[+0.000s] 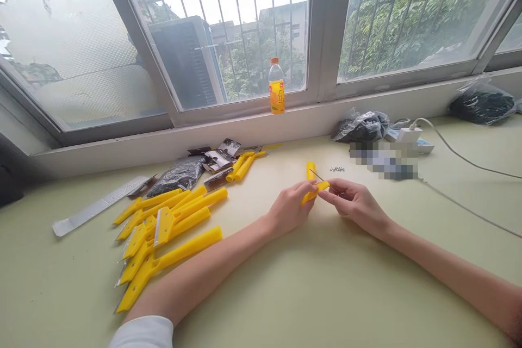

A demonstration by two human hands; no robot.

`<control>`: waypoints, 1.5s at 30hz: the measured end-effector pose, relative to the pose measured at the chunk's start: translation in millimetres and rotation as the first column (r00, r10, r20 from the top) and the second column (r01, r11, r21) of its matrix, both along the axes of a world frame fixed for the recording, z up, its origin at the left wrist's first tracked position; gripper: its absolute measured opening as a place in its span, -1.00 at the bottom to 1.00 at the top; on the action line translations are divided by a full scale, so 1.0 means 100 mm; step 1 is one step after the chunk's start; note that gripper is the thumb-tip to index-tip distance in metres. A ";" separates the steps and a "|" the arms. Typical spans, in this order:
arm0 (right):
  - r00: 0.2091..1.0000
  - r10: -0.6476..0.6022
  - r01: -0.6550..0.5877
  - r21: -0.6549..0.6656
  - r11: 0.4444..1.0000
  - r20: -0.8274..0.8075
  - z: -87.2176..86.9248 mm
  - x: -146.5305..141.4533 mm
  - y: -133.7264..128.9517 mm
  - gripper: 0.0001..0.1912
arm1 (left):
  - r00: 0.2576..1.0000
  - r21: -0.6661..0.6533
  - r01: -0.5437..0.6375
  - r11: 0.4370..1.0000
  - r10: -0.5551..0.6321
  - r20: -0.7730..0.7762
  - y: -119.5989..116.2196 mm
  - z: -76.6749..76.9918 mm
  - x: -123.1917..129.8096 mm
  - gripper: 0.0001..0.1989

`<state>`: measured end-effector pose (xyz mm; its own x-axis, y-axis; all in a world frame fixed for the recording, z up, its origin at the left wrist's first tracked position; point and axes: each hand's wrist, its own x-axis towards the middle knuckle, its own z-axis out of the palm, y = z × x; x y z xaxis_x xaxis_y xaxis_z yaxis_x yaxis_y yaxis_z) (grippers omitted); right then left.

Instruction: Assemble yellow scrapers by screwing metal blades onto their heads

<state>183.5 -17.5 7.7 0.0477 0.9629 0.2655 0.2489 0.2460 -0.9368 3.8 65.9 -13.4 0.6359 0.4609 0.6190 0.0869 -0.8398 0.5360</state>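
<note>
A yellow scraper (311,169) is in my left hand (291,205), its handle pointing away from me. The fingers are closed round its head. My right hand (356,205) is closed in a pinch at the head's right end. A thin dark metal piece (317,175) sticks out from the right fingertips across the scraper; its kind is too small to tell. Just beyond my right hand lies a small heap of screws or nuts (337,169). Left of my left forearm, several yellow scrapers with blades (183,244) lie piled, handles to the right.
More yellow handles (243,167) lie near dark paper packets (220,159) and a bag of black parts (177,175). A clear plastic strip (98,207) is at left. An orange drink bottle (276,89) stands on the sill. A charger with cable (409,134) and black-filled bags (361,126) sit back right.
</note>
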 end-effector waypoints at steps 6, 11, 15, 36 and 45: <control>0.986 -0.125 0.127 0.012 0.992 -0.109 -0.02 -0.01 0.02 -0.58 | 0.990 -0.386 0.002 0.923 0.053 0.133 -0.02 0.06 0.01 -0.83; 0.947 -0.236 0.169 0.286 0.943 0.217 -0.05 0.07 0.03 -0.69 | 0.949 -0.525 0.078 0.847 0.099 0.300 0.01 0.11 0.02 -0.73; 0.903 -0.255 0.092 0.423 0.901 0.346 -0.05 0.09 0.03 -0.73 | 0.960 -0.497 0.063 0.865 0.084 0.268 0.00 0.11 0.02 -0.74; 0.879 -0.284 0.093 0.446 0.890 0.383 -0.03 0.09 -0.01 -0.78 | 0.972 -0.454 0.020 0.891 0.089 0.218 -0.03 0.11 0.01 -0.82; 0.874 -0.290 0.108 0.427 0.898 0.389 -0.04 0.10 -0.02 -0.75 | 0.973 -0.453 0.008 0.891 0.097 0.208 -0.02 0.11 0.00 -0.82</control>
<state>193.2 -19.1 3.4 0.0204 0.7624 0.6468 0.6873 0.4592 -0.5629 3.9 64.1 -2.8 0.4807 0.7463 0.4604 -0.0456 -0.5030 0.8631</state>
